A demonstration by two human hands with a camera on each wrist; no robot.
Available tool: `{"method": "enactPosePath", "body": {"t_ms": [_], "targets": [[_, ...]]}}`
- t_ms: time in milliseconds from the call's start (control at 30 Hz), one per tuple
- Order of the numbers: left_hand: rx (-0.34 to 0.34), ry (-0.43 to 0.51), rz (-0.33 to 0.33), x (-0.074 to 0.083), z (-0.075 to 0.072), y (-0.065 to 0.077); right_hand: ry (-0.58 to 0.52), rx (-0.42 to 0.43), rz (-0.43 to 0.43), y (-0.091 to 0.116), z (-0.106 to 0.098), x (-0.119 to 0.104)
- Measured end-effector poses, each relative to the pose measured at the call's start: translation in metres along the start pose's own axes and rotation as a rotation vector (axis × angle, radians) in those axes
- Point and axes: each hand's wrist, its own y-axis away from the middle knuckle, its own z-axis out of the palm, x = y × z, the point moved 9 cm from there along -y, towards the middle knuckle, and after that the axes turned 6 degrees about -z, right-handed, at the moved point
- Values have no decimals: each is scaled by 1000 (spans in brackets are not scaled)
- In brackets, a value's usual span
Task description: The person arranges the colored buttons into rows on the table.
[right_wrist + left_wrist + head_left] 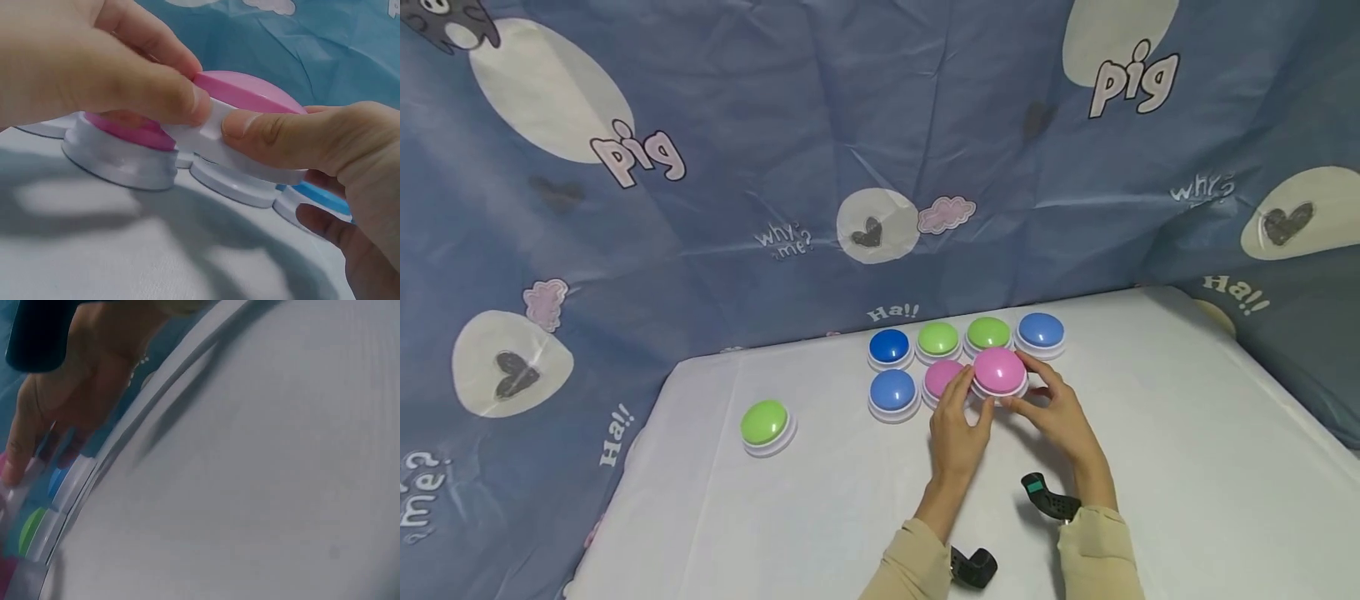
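A pink dome push button (pixel 998 371) with a white round base is held between both hands, raised above the table in the right wrist view. My left hand (pixel 958 437) pinches its left side, thumb at the near edge of the base. From the right, my right hand (pixel 1060 417) grips it with thumb and fingers around the base. Just left of it a second pink button (pixel 942 378) stands on the table, partly hidden by the left hand. Beside that one is a light blue button (pixel 893 393).
Behind runs a row with a dark blue button (pixel 889 346), two green ones, of which one is this green button (pixel 937 339), and a blue button (pixel 1041 331). Off to the left, another green button (pixel 764 423) sits alone on the white table (pixel 760 533). A printed blue cloth (pixel 737 167) hangs behind.
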Motion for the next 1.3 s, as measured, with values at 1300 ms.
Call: {"method": "enactPosePath", "body": {"t_ms": [1300], "targets": [[-375,112,-155,-9,35,19,115,14,146,6,8,28]]}}
